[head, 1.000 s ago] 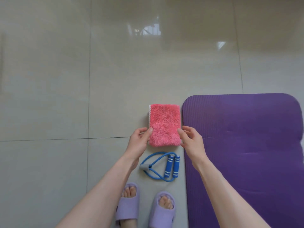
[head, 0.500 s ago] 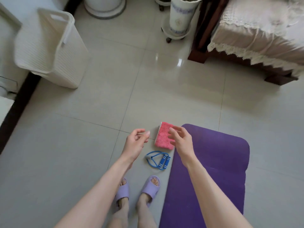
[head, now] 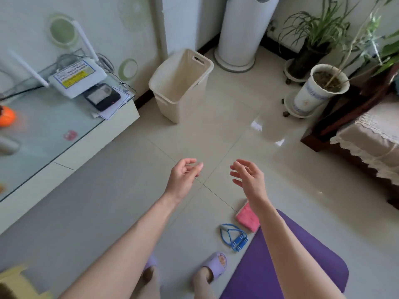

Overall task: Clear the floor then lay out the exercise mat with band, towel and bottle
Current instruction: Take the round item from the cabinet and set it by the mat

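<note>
A purple exercise mat (head: 313, 262) lies flat on the tiled floor at the lower right. A folded pink towel (head: 247, 217) lies on the floor by the mat's far left corner, partly behind my right forearm. The blue resistance band (head: 233, 237) lies just nearer, beside the mat's left edge. My left hand (head: 183, 178) hangs in the air above the tiles with loosely curled fingers, holding nothing. My right hand (head: 248, 178) is raised beside it, fingers spread and relaxed, also holding nothing. No bottle shows in this view.
A cream plastic basket (head: 181, 87) stands by the wall ahead. A glass-topped cabinet (head: 64, 134) with a router runs along the left. A white tower appliance (head: 239, 33), potted plants (head: 317, 89) and a lace-covered seat (head: 371, 137) stand at the right.
Both hands let go of the pink towel and rose away from it. The view lifted, so towel, band and mat now sit low and the room's far side shows.
</note>
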